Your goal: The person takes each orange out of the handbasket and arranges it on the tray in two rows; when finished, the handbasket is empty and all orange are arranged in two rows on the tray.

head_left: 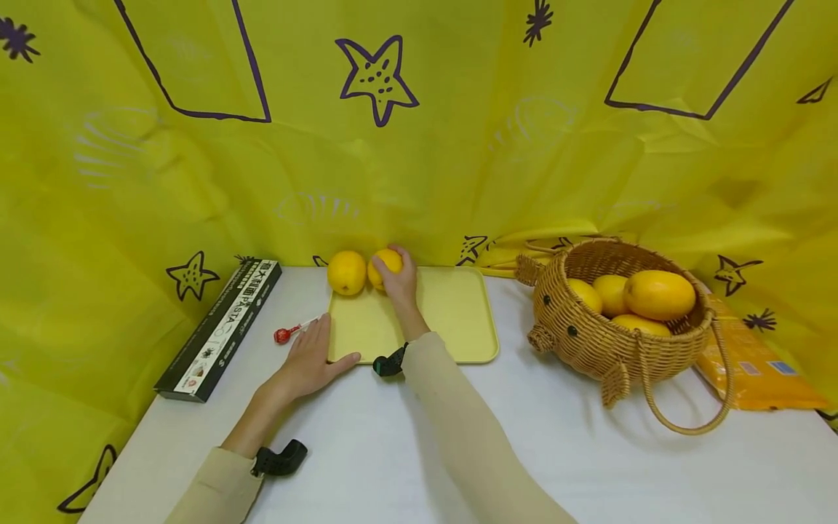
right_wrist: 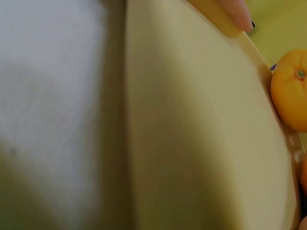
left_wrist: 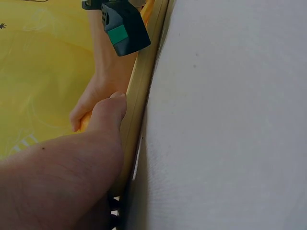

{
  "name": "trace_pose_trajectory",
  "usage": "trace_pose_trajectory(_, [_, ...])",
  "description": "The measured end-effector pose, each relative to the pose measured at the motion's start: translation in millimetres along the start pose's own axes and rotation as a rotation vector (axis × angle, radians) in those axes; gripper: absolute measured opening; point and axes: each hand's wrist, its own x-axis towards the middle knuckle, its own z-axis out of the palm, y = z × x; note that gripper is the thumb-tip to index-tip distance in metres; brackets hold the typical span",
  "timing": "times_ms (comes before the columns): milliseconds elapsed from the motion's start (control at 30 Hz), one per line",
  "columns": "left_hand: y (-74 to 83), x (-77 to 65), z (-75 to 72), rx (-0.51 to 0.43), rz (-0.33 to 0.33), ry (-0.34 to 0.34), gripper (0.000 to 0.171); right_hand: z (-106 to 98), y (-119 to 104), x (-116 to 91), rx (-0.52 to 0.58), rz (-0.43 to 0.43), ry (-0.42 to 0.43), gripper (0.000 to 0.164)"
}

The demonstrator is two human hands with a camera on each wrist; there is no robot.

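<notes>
My right hand (head_left: pixel 397 276) grips an orange (head_left: pixel 385 268) at the back of the pale yellow tray (head_left: pixel 452 320), thumb on the near side. Just left of it, a second orange (head_left: pixel 347 273) sits at the tray's back left corner; its stem end shows on an orange (right_wrist: pixel 290 91) in the right wrist view. My left hand (head_left: pixel 310 360) lies at the tray's front left corner, fingers straight along the left side and thumb stretched out over the front rim. In the left wrist view, the left thumb (left_wrist: pixel 111 110) overlaps the tray rim (left_wrist: pixel 136 96).
Beside the left fingers lies a red lollipop (head_left: pixel 283 335) on a white stick. A black pasta box (head_left: pixel 222 327) stands farther left. On the right, a wicker pig basket (head_left: pixel 589 356) holds several yellow-orange fruits (head_left: pixel 660 295), with an orange packet (head_left: pixel 759 364) behind it. Yellow cloth (head_left: pixel 458 160) hangs behind the table.
</notes>
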Motion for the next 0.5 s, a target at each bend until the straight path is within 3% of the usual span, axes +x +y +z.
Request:
trace_pose_trajectory(267, [-0.1,-1.5,-2.6,0.007,-0.002,-0.003,0.104,-0.5,-1.0,-4.3,-0.024,-0.029,-0.027,0.043])
trace_pose_trajectory(500, [0.9,-1.3,-1.4,0.001,0.01,0.006,0.103,-4.8,0.9,-4.3,-0.02,0.003,-0.027,0.047])
